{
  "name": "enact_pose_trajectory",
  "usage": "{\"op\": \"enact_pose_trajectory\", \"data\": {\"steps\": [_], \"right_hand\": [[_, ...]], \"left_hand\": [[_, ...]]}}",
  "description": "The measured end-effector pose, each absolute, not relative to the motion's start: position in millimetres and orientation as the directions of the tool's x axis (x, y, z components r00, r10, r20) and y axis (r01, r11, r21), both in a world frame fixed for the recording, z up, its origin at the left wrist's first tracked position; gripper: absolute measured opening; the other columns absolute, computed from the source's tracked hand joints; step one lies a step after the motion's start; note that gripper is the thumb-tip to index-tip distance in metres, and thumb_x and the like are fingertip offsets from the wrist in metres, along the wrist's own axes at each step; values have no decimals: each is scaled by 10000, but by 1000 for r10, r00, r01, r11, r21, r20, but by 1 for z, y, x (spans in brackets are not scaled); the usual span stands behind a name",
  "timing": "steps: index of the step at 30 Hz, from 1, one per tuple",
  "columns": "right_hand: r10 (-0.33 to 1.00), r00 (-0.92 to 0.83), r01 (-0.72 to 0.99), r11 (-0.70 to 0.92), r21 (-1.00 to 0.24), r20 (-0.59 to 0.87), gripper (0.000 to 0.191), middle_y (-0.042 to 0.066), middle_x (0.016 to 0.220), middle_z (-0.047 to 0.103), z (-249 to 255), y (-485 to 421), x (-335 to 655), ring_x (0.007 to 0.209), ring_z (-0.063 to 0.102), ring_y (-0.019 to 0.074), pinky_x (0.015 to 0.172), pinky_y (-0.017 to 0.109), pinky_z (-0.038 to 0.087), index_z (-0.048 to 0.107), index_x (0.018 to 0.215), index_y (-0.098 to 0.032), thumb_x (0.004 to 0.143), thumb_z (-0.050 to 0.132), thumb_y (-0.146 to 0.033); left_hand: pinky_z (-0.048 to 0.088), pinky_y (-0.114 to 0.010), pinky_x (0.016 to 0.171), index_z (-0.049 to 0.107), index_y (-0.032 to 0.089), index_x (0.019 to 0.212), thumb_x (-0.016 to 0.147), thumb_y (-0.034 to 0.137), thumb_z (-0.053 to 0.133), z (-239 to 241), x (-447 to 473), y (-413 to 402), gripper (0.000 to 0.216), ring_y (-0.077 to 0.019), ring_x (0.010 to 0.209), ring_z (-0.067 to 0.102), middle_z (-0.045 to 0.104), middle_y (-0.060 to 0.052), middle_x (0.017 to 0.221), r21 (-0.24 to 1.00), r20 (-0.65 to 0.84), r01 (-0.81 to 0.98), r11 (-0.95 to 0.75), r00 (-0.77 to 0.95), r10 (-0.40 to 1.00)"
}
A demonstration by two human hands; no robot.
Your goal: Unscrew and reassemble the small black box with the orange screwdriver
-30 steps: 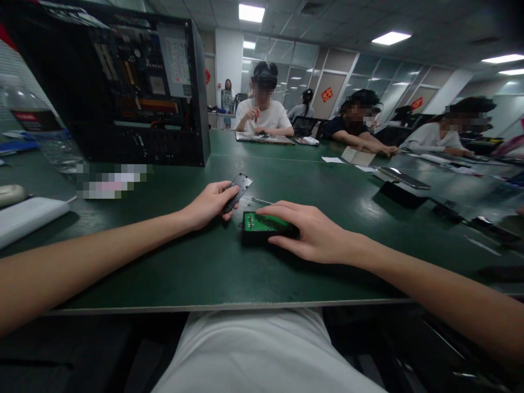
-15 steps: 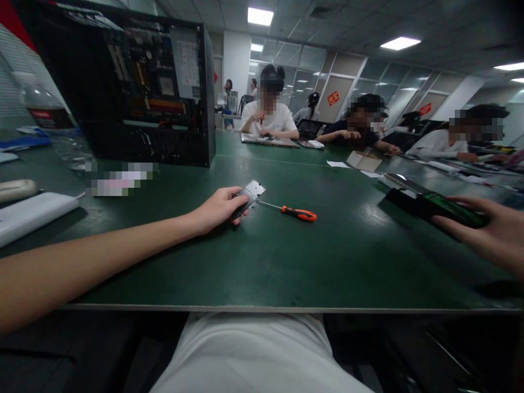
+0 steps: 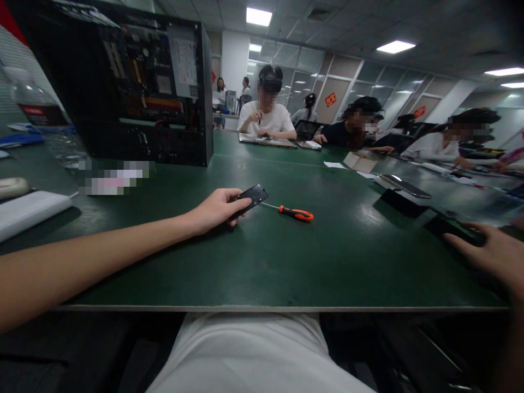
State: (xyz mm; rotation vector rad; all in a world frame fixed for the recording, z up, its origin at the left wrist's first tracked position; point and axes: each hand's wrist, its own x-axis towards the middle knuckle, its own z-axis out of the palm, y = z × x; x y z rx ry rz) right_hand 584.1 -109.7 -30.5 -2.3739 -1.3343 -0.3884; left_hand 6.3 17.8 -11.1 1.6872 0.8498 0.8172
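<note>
My left hand [image 3: 216, 210] is closed on a small flat dark rectangular plate [image 3: 254, 195], thumb on top. Small holes or screws show near the plate's far end, but I cannot tell its exact kind. Just right of it a screwdriver [image 3: 297, 213] with an orange and black handle lies on the green table [image 3: 262, 267], its shaft pointing toward the plate. At the right edge my right hand [image 3: 489, 248] is closed around a dark block with a green face [image 3: 460, 229], partly hidden by the fingers and blurred.
An open black computer case [image 3: 164, 98] stands at the back left, beside a plastic bottle [image 3: 45, 117]. A white power strip [image 3: 30, 213] lies at left. A phone-like slab [image 3: 405, 185] and a black box [image 3: 399, 204] are at right. Several people sit across the table.
My right hand has moved slightly down with the dark block, away from the phone-like slab. The plate in my left hand has tilted and now looks darker.
</note>
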Motion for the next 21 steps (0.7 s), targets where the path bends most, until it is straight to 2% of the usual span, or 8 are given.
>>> {"op": "enact_pose_trajectory", "data": {"steps": [2,4,6,10,12,14,18,21], "right_hand": [[753,553,831,-530,-169,358,437,237,824,658,-21,-111,571,617,599,311,625,474,477,598,805,-291,698,680,-706],[775,467,876,-470,-105,427,484,322,1028,666,-10,-111,553,835,658,376,704,501,488,660,970,-245,790,579,-687],[781,369,924,-369,-105,503,570,330,1180,651,4,-109,524,1010,660,401,755,513,496,663,1156,-205,845,515,-660],[846,116,948,63,-313,521,583,170,1297,665,34,-96,422,1070,685,308,797,426,563,620,1318,-254,878,554,-631],[872,-109,833,342,-435,477,584,133,1320,660,39,-85,363,1084,687,259,888,408,578,605,1346,-255,941,477,-656],[884,-311,687,462,-560,348,628,118,1387,626,35,-72,311,1117,680,234,908,391,591,561,1422,-250,980,408,-669],[806,-588,504,429,-750,66,674,91,963,725,9,-49,249,793,684,158,672,274,594,632,1335,-150,1025,308,-654],[773,-634,471,426,-773,40,621,62,900,709,-2,-44,239,661,601,108,591,219,534,694,1233,-142,1040,331,-607]], "left_hand": [[339,-195,444,607,159,820,892,411,675,-10,6,16,271,-77,447,469,562,33,628,954,113,176,-243,538,836],[309,-198,432,620,167,848,904,428,646,-10,7,13,267,-85,436,439,529,47,580,934,108,224,-277,561,821],[307,-202,436,643,169,903,916,387,605,-10,8,9,222,-102,447,438,514,51,551,910,103,269,-315,591,800],[381,-218,503,677,164,1047,891,301,594,-12,11,-1,223,-135,548,530,594,27,634,865,141,267,-424,683,717],[411,-225,536,695,160,1047,898,320,615,-12,12,-6,234,-146,598,569,644,6,692,834,171,267,-483,707,686],[433,-231,564,716,155,979,902,337,637,-13,12,-10,213,-154,625,599,678,-11,712,808,204,279,-519,693,691],[462,-242,610,754,161,890,885,324,679,-15,10,-12,179,-170,662,649,736,-29,737,767,305,289,-573,621,722],[468,-245,618,777,164,880,880,320,692,-15,10,-12,177,-173,680,663,767,-38,781,735,347,294,-610,610,712]]}}
